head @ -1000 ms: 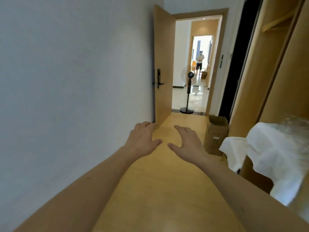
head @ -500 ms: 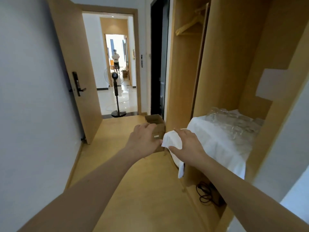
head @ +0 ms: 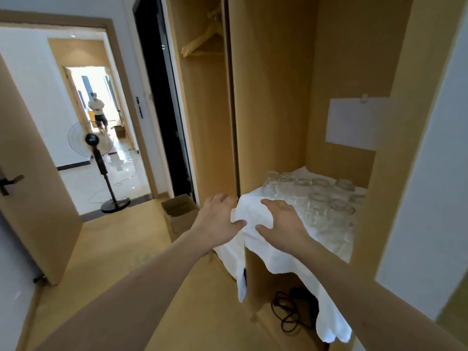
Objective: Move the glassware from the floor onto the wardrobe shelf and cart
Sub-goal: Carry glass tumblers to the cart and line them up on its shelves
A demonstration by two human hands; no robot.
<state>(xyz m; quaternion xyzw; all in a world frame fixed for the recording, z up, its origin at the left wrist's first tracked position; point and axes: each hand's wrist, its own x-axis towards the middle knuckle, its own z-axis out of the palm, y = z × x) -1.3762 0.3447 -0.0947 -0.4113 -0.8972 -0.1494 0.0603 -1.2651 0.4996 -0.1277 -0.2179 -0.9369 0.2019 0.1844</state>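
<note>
Several clear glass jars (head: 314,196) stand on the wardrobe shelf, which is covered by a white cloth (head: 276,252) that hangs over its front edge. My left hand (head: 217,216) and my right hand (head: 281,221) are held out side by side in front of the shelf's left corner, fingers spread and loosely bent. Both hands hold nothing; whether they touch the cloth I cannot tell. No glassware shows on the floor, and no cart is in view.
A small open cardboard box (head: 179,214) sits on the wooden floor by the wardrobe's base. Black cables (head: 288,312) lie under the shelf. A wooden door (head: 33,198) stands open at left; beyond it are a standing fan (head: 101,171) and a person in the far room.
My view has swung right from the hallway to face the wardrobe shelf. Both hands stayed out in front, empty, and now hover at the cloth's corner.
</note>
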